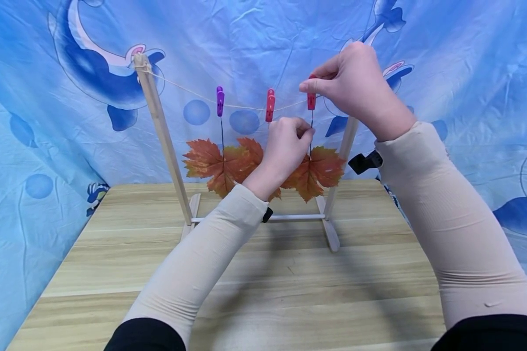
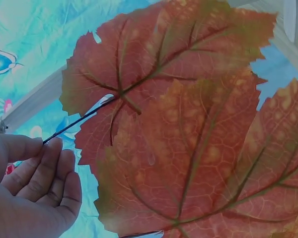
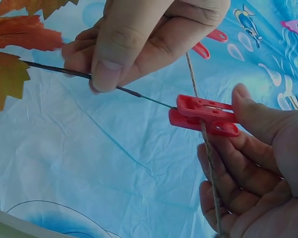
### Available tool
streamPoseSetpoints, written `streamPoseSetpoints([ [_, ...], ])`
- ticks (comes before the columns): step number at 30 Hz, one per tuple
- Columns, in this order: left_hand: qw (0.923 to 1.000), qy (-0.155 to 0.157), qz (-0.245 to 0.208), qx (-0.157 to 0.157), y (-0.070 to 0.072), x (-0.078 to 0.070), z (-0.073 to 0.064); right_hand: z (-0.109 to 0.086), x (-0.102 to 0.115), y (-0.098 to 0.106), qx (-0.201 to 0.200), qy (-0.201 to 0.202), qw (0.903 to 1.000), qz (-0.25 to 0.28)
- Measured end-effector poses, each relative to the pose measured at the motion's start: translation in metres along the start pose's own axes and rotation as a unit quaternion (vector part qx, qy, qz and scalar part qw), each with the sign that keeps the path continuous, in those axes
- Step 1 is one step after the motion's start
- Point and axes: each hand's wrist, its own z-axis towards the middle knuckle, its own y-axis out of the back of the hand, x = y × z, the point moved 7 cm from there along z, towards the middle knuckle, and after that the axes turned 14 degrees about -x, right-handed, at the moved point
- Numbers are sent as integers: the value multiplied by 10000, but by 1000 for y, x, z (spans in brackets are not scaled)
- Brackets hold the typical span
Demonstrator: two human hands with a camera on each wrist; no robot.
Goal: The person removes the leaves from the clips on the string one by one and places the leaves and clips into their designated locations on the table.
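My right hand (image 1: 360, 90) pinches a red clothespin (image 3: 191, 105) by its handle end, at the right part of a twine line (image 3: 211, 171). In the right wrist view the pin sits across the twine, the thin end of a leaf stem (image 2: 74, 124) at its jaws. Thumb and fingertips of my left hand (image 1: 285, 148) grip that stem lower down, above an orange-green maple leaf (image 1: 322, 170). Left of it hang a second red clothespin (image 1: 270, 105) and a purple clothespin (image 1: 220, 101). Below the purple pin is another maple leaf (image 1: 221, 168); the middle leaf is partly hidden by my left forearm.
The twine is tied to the top of a wooden post (image 1: 155, 105) at the left. A second post (image 1: 348, 141) rises at the right, and a white crossbar (image 1: 294, 217) joins them low down. The stand rests on a wood-grain table (image 1: 316, 292) before a blue dolphin-print sheet (image 1: 254, 44).
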Motion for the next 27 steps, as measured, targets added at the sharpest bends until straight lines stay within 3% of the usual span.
streamPoseSetpoints([
  [9, 9996, -262, 81, 81, -4, -2, -4, 3, 1, 9, -435, -278, 9987, 24],
  [16, 9988, -252, 111, 394, -10, -3, -12, 2, 1, 16, -663, -436, 9968, 43],
  [20, 9977, -145, 39, 657, -16, -2, -18, -1, 3, 23, -884, -400, 9949, 258],
  [27, 9968, -280, 82, 748, -21, -1, -27, -5, 10, 32, -1110, -313, 9921, 491],
])
